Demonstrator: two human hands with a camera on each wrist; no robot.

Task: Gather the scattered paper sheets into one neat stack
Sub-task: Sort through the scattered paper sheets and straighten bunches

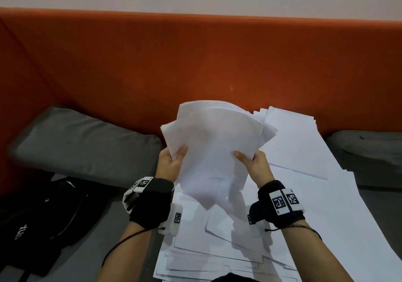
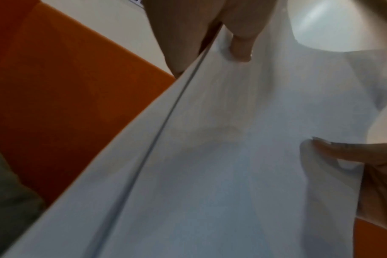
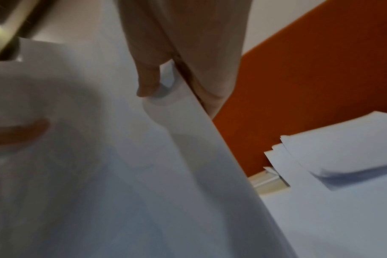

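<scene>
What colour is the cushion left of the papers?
Grey; the cushion shows best in the head view.

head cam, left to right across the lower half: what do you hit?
Black bag → grey cushion → left hand → held bundle of sheets → right hand → loose sheets lying on the seat → second grey cushion.

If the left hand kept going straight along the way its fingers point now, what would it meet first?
Probably the orange upholstered backrest. The left hand grips the raised bundle of white paper sheets by its left edge, fingers pointing up and away. Beyond them nothing shows before the backrest, though depth is unclear.
</scene>
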